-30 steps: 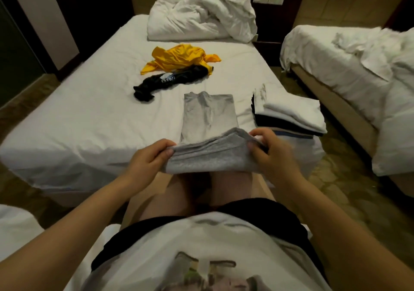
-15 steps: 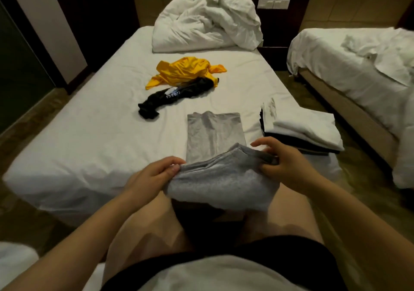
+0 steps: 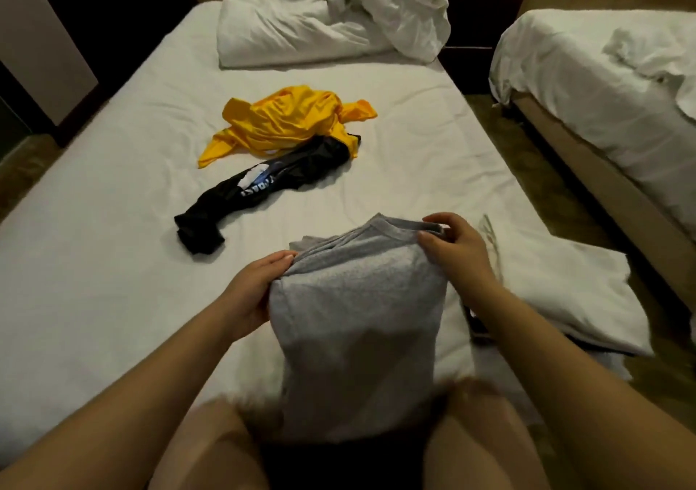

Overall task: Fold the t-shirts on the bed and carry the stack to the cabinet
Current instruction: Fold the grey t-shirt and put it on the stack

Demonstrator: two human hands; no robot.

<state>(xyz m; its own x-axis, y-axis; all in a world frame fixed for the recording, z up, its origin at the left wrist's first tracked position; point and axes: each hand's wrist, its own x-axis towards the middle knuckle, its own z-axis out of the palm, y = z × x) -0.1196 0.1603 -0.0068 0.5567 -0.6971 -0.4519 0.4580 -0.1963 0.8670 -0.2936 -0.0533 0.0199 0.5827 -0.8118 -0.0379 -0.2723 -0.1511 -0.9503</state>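
The folded grey t-shirt [image 3: 357,323] is a matt, slightly fuzzy heathered knit cloth, while the crumpled yellow shirt [image 3: 286,120] has a smooth, faintly shiny synthetic look. The black printed garment [image 3: 260,192] also shows a slight sheen. The bed [image 3: 113,225] wears a smooth matt white cotton-like sheet, and the heaped white duvet [image 3: 331,11] is soft, creased cloth.

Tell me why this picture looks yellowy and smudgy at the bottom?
Head view: dim warm light tints the bed yellowish; motion blur smears the grey t-shirt low down and the folded stack by the right hand; the wide lens bows straight edges.
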